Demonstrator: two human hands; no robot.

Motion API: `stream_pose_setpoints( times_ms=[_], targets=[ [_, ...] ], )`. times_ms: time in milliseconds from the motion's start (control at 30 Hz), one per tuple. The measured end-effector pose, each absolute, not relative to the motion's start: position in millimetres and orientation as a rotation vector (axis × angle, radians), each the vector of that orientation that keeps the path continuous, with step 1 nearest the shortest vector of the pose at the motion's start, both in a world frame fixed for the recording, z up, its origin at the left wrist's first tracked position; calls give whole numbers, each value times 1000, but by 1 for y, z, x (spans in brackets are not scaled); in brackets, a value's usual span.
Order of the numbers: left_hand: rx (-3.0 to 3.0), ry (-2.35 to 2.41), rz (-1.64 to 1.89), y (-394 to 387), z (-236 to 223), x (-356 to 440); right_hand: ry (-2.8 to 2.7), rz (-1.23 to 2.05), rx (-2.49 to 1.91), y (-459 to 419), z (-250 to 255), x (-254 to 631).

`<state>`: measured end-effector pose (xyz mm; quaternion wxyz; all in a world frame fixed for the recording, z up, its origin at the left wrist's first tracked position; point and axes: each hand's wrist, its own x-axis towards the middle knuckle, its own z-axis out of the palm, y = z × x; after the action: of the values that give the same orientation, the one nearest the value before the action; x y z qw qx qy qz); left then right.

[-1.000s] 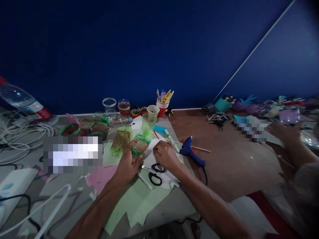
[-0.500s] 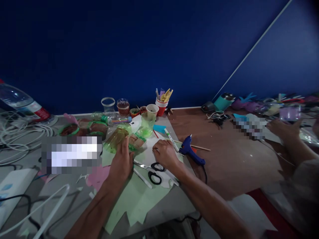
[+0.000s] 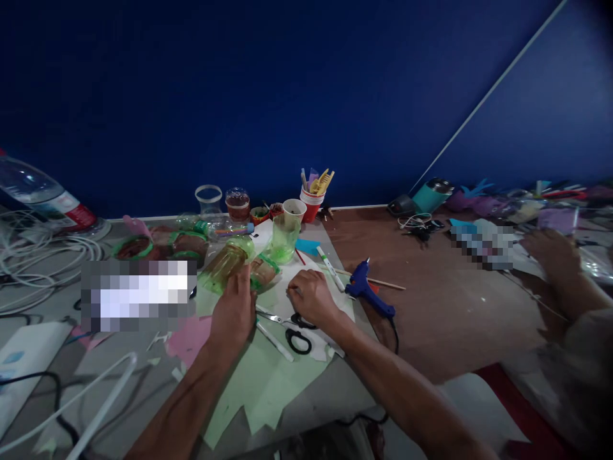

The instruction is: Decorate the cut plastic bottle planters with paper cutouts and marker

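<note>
My left hand (image 3: 234, 310) rests on the paper, with its visible fingers stretched towards a clear green plastic bottle piece (image 3: 230, 255). Whether it touches this piece is unclear. Just beyond lies a brown piece with green edging (image 3: 264, 271). My right hand (image 3: 313, 297) is closed over the white paper (image 3: 292, 271), its fingers curled together; anything between them is hidden. Between my hands lie black-handled scissors (image 3: 299, 342) and a white marker (image 3: 275, 340), on a cut light-green sheet (image 3: 261, 390). A second marker (image 3: 329, 265) and a blue glue gun (image 3: 368, 291) sit right of my right hand.
A green-tinted plastic cup (image 3: 286, 241), a white paper cup (image 3: 294, 209) and red cups holding tools (image 3: 312, 206) stand behind. White cables (image 3: 43, 262) and a large bottle (image 3: 52, 198) occupy the left. Another person's hand (image 3: 550, 252) is at the right.
My right hand has shifted slightly left and its fingers are curled closer in. My left hand has dropped slightly below the green bottle piece. The other person's hand has moved a little right.
</note>
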<state>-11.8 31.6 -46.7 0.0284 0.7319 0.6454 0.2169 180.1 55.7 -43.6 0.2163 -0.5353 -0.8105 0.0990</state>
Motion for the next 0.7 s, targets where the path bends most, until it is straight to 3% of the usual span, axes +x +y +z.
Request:
stream_pose_setpoints(
  times_ms=[267, 467, 700],
  targets=[
    [2175, 2071, 889, 30, -34, -13, -2254, 164, -1548, 57, -43, 177],
    [2298, 2077, 677, 30, -38, -14, -2274, 161, -1555, 57, -44, 178],
    [2219, 2033, 783, 31, -38, -16, -2267, 187, -1389, 53, -37, 172]
  ],
)
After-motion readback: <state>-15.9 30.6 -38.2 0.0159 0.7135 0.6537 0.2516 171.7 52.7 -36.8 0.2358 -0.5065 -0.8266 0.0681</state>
